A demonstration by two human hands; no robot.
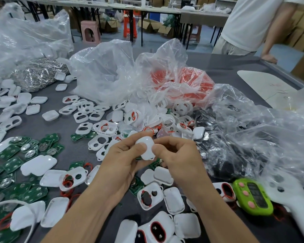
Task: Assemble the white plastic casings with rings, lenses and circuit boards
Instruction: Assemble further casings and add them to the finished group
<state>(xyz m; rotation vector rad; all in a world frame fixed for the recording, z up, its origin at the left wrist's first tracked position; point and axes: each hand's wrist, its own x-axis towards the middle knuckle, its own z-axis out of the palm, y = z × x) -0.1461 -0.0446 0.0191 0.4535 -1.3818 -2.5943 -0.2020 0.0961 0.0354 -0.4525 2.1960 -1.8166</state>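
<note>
The left hand (119,160) and right hand (179,158) pinch a small rounded white plastic casing (146,149) over the dark grey bench (218,67). Left of this casing lie green rectangular circuit boards (12,163), beyond it crinkled clear plastic bags (104,71), and to its lower right a lime-green timer (253,197).

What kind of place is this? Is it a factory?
Probably a small factory or assembly workshop. Many identical white casings and green circuit boards lie on the table, big plastic bags hold more parts, and cardboard boxes sit by long tables behind. The left hand and right hand grip one casing.
</note>
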